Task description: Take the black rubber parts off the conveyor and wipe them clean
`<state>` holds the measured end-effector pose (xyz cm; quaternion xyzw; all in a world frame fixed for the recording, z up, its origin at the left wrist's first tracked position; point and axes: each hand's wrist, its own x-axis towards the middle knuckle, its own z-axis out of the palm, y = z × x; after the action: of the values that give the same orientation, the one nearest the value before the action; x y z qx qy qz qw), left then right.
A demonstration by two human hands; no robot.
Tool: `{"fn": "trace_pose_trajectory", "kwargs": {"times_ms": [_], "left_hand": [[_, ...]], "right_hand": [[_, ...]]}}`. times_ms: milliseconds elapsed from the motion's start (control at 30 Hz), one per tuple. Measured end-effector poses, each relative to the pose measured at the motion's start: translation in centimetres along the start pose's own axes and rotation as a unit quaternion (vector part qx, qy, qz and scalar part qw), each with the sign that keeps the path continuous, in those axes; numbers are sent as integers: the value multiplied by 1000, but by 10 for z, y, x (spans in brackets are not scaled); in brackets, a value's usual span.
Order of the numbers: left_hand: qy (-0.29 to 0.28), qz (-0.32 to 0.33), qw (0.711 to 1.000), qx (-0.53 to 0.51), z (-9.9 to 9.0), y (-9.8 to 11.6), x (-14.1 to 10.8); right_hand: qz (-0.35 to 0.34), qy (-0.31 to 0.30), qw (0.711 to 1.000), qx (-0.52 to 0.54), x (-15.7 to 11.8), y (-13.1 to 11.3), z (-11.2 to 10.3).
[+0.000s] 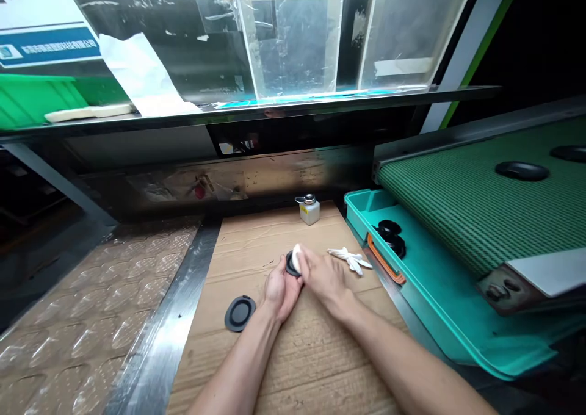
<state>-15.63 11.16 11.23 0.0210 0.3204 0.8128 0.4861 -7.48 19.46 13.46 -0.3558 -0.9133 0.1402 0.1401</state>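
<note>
Over the cardboard sheet [220, 366], my left hand [279, 290] is closed around a round black part [290, 265] with a raised ring. My right hand [323, 274] pinches a white wiping pad [296, 256] against the face of that part. My fingers cover much of both. A similar dark grey round part [240, 313] lies flat on the cardboard, left of my left wrist. Beyond my hands stands a small square dispenser bottle [310, 211] with a metal top. White finger cots or glove scraps [351, 259] lie right of my right hand.
To the right, a teal bin [439, 305] holds several black parts [390, 237]. A green conveyor belt [458, 189] overhangs it, carrying black parts [522, 170]. Trays of clear moulded plastic [91, 305] lie at left. A shelf edge [256, 112] crosses above the back, with a green crate [36, 101].
</note>
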Motion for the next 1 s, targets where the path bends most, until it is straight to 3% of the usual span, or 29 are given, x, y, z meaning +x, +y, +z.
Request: {"fn": "trace_pose_trajectory", "kwargs": {"times_ms": [100,233,367,433,533,633,700,800,900,1000], "left_hand": [[-4,11,1000,12,-1,3,0],[4,-3,1000,13,-2,5,-1],[14,-6,1000,4,-2,4,0],[12,-4,1000,7,1,3,0],[-1,16,999,42,10,0,-5],[-11,54,986,155,18,-3,-26],[-1,86,952,293,15,2,-50],[44,139,863,484,-6,25,-94],[137,149,809,551,-37,59,-128],[194,143,762,601,-58,84,-137]], "right_hand": [[43,37,998,30,9,14,-6],[23,93,990,102,8,20,-8],[-74,51,992,91,0,13,-1],[-60,39,996,59,2,15,0],[1,70,995,72,9,24,-3],[5,63,991,121,11,33,-3],[-6,40,992,122,10,35,1],[-16,22,994,102,10,35,10],[-18,12,996,83,10,34,16],[-20,1,998,63,10,34,16]]}}
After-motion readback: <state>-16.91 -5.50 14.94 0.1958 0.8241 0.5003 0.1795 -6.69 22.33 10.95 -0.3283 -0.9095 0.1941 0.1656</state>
